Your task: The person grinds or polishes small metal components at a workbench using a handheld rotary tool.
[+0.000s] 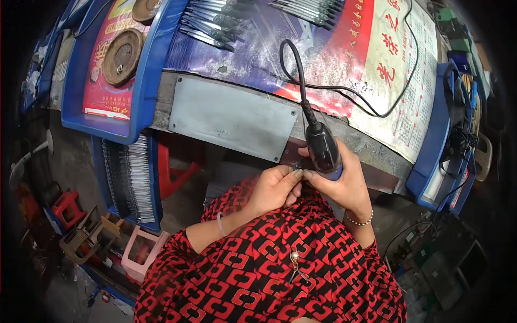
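My right hand (pixel 350 180) is wrapped around a black corded power tool (pixel 323 148) with a blue lower end. Its working tip is hidden, and the cord rises from its top and loops over the bench. Just left of the tool, my left hand (pixel 277 188) is closed in a pinch, its thumb near the right thumb. Something small and dark shows at those fingertips, too small to name. Both hands are above my lap, at the bench's near edge, close to a grey metal plate (pixel 231 118) fixed there.
On the bench (pixel 258 59), covered in printed sheets, lie rows of slim silver pieces with dark ends (pixel 207 24). A blue tray (pixel 145 97) at left holds round brown dishes (pixel 123 56). Below it, a blue bin (pixel 156 202) holds packed silver strips. Another blue tray (pixel 431 151) stands right.
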`<action>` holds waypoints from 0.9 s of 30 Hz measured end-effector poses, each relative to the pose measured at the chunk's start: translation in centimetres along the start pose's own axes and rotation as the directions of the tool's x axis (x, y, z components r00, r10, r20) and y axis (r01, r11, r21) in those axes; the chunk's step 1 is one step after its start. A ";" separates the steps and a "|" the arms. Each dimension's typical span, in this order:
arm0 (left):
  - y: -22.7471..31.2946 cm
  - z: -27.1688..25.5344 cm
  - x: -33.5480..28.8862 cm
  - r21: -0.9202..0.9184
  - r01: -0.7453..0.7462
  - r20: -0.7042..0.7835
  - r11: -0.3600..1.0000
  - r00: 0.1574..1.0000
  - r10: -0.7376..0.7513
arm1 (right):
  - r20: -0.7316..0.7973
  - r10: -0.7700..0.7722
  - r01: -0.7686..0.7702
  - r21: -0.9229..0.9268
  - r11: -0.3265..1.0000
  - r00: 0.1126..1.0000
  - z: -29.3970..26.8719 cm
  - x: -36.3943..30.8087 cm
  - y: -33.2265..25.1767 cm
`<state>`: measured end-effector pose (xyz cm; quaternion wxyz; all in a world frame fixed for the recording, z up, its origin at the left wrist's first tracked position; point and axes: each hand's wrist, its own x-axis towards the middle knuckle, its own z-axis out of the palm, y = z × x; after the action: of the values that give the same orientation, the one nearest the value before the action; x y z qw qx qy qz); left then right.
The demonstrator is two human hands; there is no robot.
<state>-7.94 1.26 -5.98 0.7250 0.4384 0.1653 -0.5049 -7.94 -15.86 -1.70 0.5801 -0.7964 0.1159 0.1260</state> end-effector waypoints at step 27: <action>0.1 -0.4 -0.1 0.031 0.008 0.016 0.999 1.000 -0.009 | -0.109 -0.824 0.802 0.329 0.498 0.557 1.4 -0.5 -4.7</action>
<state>-7.79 1.65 -6.09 0.7173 0.4447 0.1534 -0.5140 -6.99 -13.12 2.28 0.7026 -0.6389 -0.2702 -0.1588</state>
